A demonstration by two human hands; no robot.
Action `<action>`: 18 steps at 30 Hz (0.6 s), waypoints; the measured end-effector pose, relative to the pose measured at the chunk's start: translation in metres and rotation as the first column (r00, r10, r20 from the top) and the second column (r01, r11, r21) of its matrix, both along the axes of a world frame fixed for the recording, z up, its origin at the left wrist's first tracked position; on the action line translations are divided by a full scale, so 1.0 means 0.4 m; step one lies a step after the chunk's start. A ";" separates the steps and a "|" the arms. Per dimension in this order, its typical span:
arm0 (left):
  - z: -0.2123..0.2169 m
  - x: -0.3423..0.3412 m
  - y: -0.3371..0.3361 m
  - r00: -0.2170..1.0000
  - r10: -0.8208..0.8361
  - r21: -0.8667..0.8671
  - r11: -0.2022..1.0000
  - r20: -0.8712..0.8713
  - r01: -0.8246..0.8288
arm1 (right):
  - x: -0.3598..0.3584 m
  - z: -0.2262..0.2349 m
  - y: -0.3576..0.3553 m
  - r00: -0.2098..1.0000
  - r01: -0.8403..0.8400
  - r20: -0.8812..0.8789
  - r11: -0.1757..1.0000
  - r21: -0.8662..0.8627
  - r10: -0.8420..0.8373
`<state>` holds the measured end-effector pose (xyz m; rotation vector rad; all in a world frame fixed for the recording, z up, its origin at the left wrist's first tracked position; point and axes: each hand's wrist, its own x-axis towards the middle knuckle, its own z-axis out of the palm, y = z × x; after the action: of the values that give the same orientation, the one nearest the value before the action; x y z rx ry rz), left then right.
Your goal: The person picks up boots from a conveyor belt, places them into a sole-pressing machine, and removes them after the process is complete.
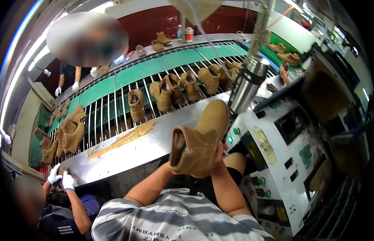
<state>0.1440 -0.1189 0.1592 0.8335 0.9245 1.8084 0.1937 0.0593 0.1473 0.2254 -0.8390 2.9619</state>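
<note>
A tan ankle boot (pixel 197 150) is raised in front of me over the near edge of the metal ledge. Its toe points up and away, and its open shaft faces left toward me. My right hand (pixel 220 156) is closed around the right side of the boot, with fingertips showing beside the vamp. At the lower left of the shaft, my left hand (pixel 169 168) supports the boot; its fingers are mostly hidden behind it. A steel thermos (pixel 249 82) stands just beyond the toe.
Several tan boots (pixel 162 96) stand on the roller conveyor (pixel 108 116) with green panels, and more cluster at its left (pixel 74 134). A control cabinet (pixel 271 160) with buttons flanks me on the right. White-gloved co-workers are at lower left (pixel 68 180) and across the conveyor (pixel 75 86).
</note>
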 end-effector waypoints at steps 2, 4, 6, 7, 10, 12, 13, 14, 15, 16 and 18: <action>0.016 0.025 0.031 0.876 0.166 -0.194 0.941 -0.453 -0.278 | 0.088 -0.052 0.070 1.000 -0.015 -0.027 0.987 -0.158 0.011; -0.044 0.015 -0.013 0.976 0.180 -0.449 0.887 0.126 -0.106 | 0.178 -0.043 0.093 0.998 -0.036 -0.057 0.973 -0.229 0.023; 0.064 0.036 -0.019 0.947 0.154 -0.174 0.979 0.283 -0.107 | 0.232 -0.029 0.126 0.995 0.096 0.031 0.985 -0.145 -0.092; 0.104 0.056 -0.016 0.958 0.201 -0.276 0.951 0.202 -0.142 | 0.265 -0.012 0.128 0.979 0.180 0.117 0.978 -0.108 -0.167; 0.172 0.093 0.021 0.950 0.175 -0.389 0.881 -0.258 -0.268 | 0.333 -0.081 0.182 0.930 0.298 0.254 0.949 -0.099 -0.265; 0.169 0.095 0.042 0.960 0.161 -0.362 0.901 -0.231 -0.238 | 0.341 -0.096 0.206 0.909 0.348 0.260 0.936 -0.047 -0.325; 0.169 0.107 0.066 0.931 0.146 -0.411 0.866 -0.335 -0.283 | 0.347 -0.081 0.207 0.894 0.379 0.249 0.925 0.026 -0.373; 0.167 0.114 0.085 0.893 0.121 -0.452 0.828 -0.434 -0.332 | 0.351 -0.064 0.209 0.876 0.409 0.236 0.907 0.099 -0.420; 0.150 0.104 0.090 0.868 0.044 -0.505 0.798 -0.495 -0.328 | 0.354 -0.046 0.210 0.857 0.437 0.220 0.883 0.170 -0.466; 0.138 0.104 0.101 0.819 0.015 -0.474 0.810 -0.573 -0.346 | 0.358 -0.028 0.220 0.834 0.466 0.198 0.850 0.247 -0.515; 0.118 0.108 0.120 0.698 -0.034 -0.403 0.836 -0.715 -0.372 | 0.363 -0.012 0.243 0.804 0.487 0.151 0.782 0.389 -0.576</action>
<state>0.1873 -0.0710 0.2066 1.1109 1.9618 1.2368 0.3388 0.1563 0.1425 -0.3560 -1.1958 2.3215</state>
